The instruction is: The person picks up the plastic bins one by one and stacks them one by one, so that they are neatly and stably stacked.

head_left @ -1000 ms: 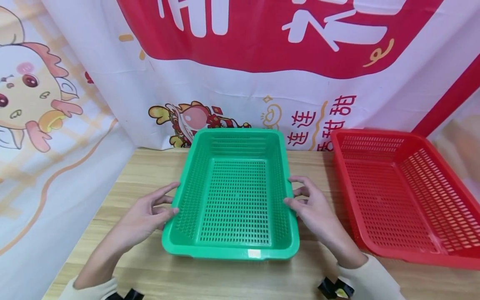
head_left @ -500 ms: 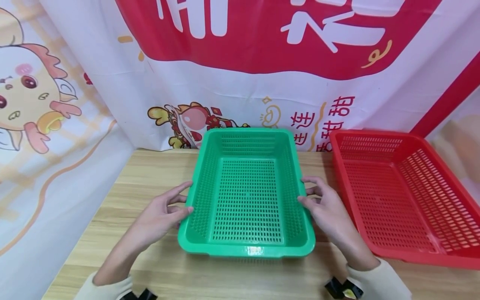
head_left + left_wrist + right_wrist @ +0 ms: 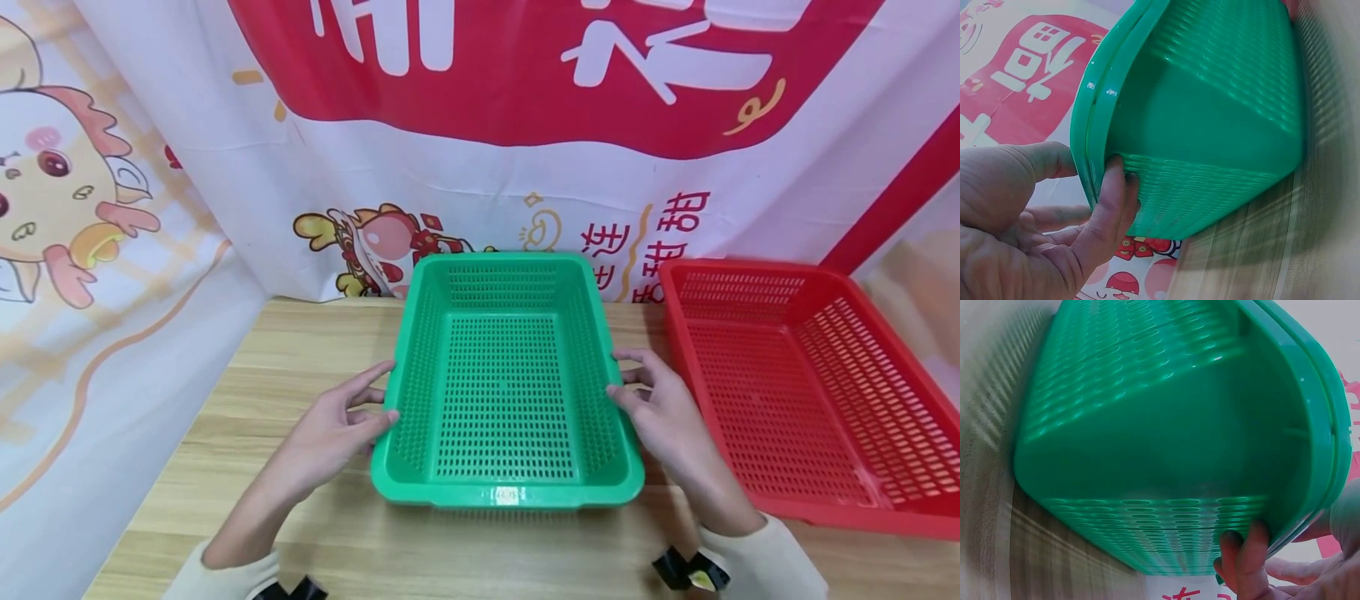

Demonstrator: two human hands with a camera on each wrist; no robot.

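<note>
A green plastic basket (image 3: 506, 400) with slotted walls and floor sits between both hands at the middle of the wooden table, with nothing inside. My left hand (image 3: 341, 429) grips its left rim, thumb at the top edge and fingers curled beneath the lip. On the opposite side my right hand (image 3: 663, 412) holds the right rim in a similar way. The left wrist view shows fingertips (image 3: 1113, 181) against the outer wall under the lip. In the right wrist view, fingertips (image 3: 1254, 550) also tuck below the rim. Whether the basket's base touches the table I cannot tell.
A larger red basket (image 3: 772, 400) stands to the right, close to my right hand. Printed cloth (image 3: 480, 183) hangs behind the table and along the left side. Bare wooden tabletop (image 3: 300, 350) shows left of the green basket.
Both hands have moved the green basket to the right, closer to the red one, with the larger shift in the first half second. Their hold on its rims looks the same.
</note>
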